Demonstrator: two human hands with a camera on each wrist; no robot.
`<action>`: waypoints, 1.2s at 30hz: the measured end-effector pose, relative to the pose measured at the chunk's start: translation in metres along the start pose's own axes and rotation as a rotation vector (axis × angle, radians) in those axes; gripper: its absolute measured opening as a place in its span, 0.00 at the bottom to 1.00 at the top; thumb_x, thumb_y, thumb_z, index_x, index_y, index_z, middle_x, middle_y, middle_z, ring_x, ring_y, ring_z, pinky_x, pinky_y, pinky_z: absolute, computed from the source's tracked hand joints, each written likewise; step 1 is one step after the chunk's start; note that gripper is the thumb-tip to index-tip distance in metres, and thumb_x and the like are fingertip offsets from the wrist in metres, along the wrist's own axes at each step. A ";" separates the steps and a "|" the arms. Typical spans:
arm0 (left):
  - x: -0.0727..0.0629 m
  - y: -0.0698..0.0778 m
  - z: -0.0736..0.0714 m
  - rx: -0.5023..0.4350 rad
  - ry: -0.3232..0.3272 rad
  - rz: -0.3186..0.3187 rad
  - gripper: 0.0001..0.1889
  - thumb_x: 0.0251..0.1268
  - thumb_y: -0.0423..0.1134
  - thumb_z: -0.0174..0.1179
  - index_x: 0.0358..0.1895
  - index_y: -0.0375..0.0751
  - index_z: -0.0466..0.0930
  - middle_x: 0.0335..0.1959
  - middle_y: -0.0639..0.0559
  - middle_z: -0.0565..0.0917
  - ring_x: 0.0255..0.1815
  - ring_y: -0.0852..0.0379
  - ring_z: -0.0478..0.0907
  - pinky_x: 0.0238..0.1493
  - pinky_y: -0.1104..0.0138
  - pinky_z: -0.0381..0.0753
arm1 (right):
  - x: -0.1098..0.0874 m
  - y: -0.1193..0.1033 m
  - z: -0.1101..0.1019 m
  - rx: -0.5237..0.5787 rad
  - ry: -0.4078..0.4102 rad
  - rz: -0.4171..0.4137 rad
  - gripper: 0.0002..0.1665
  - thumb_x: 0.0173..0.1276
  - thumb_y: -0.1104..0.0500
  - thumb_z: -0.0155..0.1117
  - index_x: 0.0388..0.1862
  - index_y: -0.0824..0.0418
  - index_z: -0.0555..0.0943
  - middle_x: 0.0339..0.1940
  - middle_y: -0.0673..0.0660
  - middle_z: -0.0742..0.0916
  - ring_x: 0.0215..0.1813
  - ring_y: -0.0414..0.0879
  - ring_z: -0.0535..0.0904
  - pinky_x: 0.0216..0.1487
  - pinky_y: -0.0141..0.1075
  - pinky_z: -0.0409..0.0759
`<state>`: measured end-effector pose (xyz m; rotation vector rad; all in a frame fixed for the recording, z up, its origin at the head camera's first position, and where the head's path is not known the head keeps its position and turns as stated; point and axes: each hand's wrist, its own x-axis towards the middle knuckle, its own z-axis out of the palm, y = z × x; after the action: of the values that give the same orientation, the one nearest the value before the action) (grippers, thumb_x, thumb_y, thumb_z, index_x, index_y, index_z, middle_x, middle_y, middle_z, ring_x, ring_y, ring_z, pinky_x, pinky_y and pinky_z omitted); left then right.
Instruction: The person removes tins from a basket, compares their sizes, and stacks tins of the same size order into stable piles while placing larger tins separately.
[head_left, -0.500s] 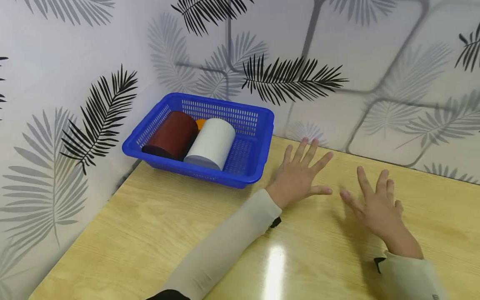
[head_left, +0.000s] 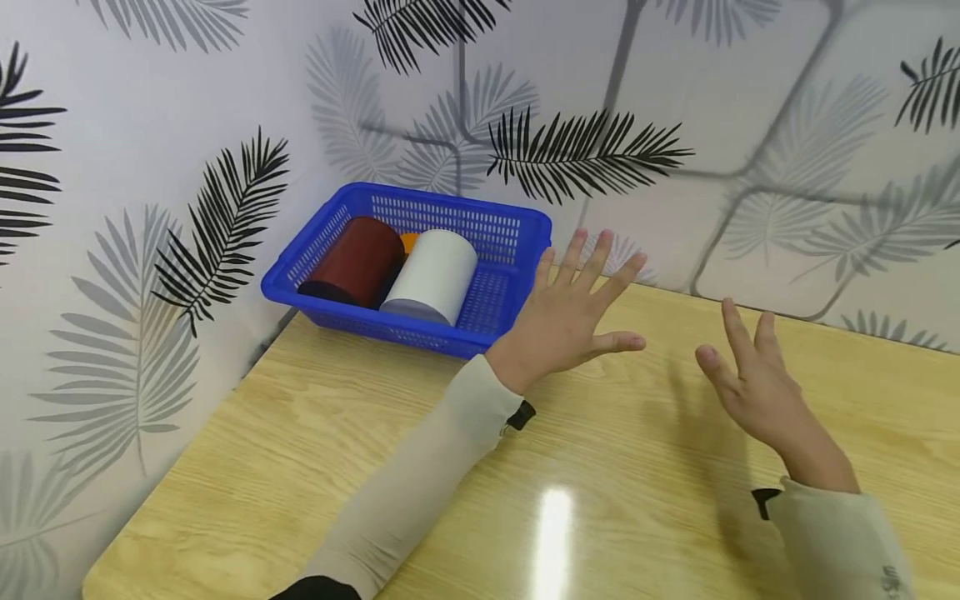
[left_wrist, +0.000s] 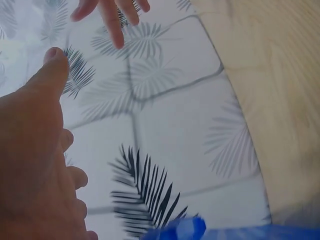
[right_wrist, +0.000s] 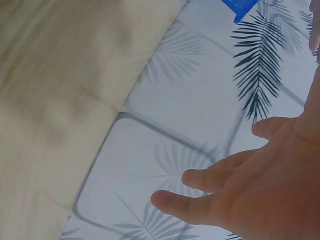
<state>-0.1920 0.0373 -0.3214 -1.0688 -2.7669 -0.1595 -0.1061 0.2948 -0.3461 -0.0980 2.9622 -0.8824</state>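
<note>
My left hand [head_left: 558,325] is held over the wooden table with its fingers spread, overlapping the right end of the blue basket [head_left: 352,318] in the head view. Further right, my right hand [head_left: 765,392] hovers above the table, fingers apart, casting a shadow on the wood. Neither hand holds anything. Inside the basket lie a dark red cylinder [head_left: 358,262] and a white cylinder [head_left: 435,275], side by side on their curved sides. Behind them shows a small part of an orange object [head_left: 408,242], mostly hidden.
The light wooden table [head_left: 360,400] runs back to a wall [head_left: 720,100] covered with leaf-patterned paper. The basket stands at the table's back left, close to that wall. A bright light reflection lies on the table's front part.
My left hand has moved left and up in the head view, closer over the basket's end. The right hand has lifted slightly. The head view has shifted a little.
</note>
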 end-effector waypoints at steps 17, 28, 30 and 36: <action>-0.059 -0.097 -0.018 -0.095 0.000 -0.051 0.48 0.69 0.72 0.48 0.84 0.61 0.35 0.83 0.46 0.33 0.80 0.42 0.22 0.74 0.39 0.29 | 0.026 -0.060 0.010 0.093 0.039 -0.162 0.46 0.82 0.43 0.49 0.85 0.51 0.37 0.83 0.64 0.50 0.74 0.74 0.57 0.64 0.73 0.58; -0.094 -0.175 -0.034 -0.190 0.007 -0.153 0.52 0.66 0.70 0.54 0.83 0.60 0.33 0.83 0.48 0.30 0.80 0.44 0.21 0.74 0.40 0.28 | 0.051 -0.108 0.020 0.100 0.027 -0.200 0.48 0.79 0.37 0.50 0.85 0.46 0.40 0.81 0.65 0.59 0.75 0.68 0.61 0.66 0.70 0.59; -0.101 -0.192 -0.035 -0.229 0.015 -0.174 0.54 0.64 0.73 0.54 0.83 0.60 0.32 0.83 0.48 0.29 0.80 0.44 0.21 0.74 0.40 0.28 | 0.057 -0.116 0.021 0.111 0.042 -0.233 0.48 0.79 0.37 0.51 0.85 0.49 0.42 0.82 0.62 0.57 0.75 0.68 0.61 0.68 0.69 0.58; -0.127 -0.239 -0.033 -0.319 0.024 -0.277 0.58 0.60 0.73 0.60 0.84 0.57 0.33 0.83 0.45 0.32 0.81 0.41 0.23 0.72 0.35 0.31 | 0.073 -0.139 0.022 0.142 0.062 -0.293 0.48 0.78 0.37 0.52 0.85 0.53 0.46 0.83 0.58 0.56 0.75 0.65 0.61 0.72 0.63 0.57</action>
<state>-0.2568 -0.2279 -0.3237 -0.7272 -2.9195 -0.6631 -0.1714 0.1610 -0.2901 -0.5181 2.9765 -1.1439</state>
